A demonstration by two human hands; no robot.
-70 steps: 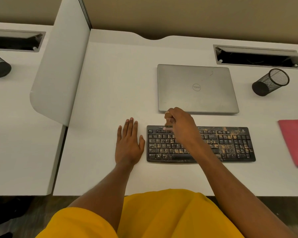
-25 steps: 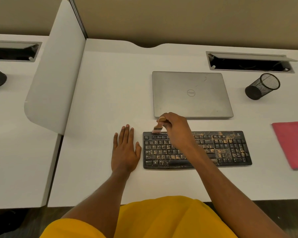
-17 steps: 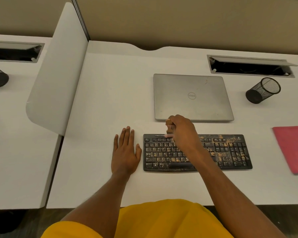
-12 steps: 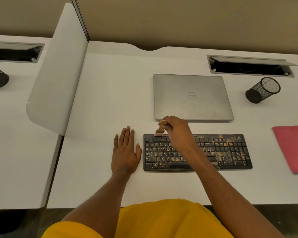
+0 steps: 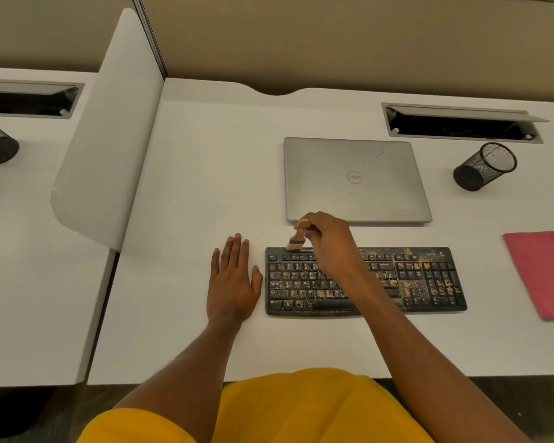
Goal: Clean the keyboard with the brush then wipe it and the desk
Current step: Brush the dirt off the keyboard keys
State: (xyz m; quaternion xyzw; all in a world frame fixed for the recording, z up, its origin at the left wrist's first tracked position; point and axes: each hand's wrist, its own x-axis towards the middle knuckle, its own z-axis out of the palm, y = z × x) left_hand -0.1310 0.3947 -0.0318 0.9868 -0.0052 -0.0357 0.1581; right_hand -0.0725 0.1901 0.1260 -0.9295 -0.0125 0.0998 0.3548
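Right hand (image 5: 328,243): my fingers (image 5: 314,223) curl round a small brush (image 5: 298,237), bristles touching the far edge of the dirt-strewn keyboard (image 5: 397,282) below them. Left hand (image 5: 232,279): flat on the surface (image 5: 189,187) beside the keyboard; pink cloth (image 5: 541,273) well right.

You sit at a white desk (image 5: 205,161) backed by a beige panel (image 5: 333,36). A white divider (image 5: 109,132) stands at your left, with a second white desk (image 5: 23,266) beyond it. Below the near edge you see dark floor (image 5: 39,417).
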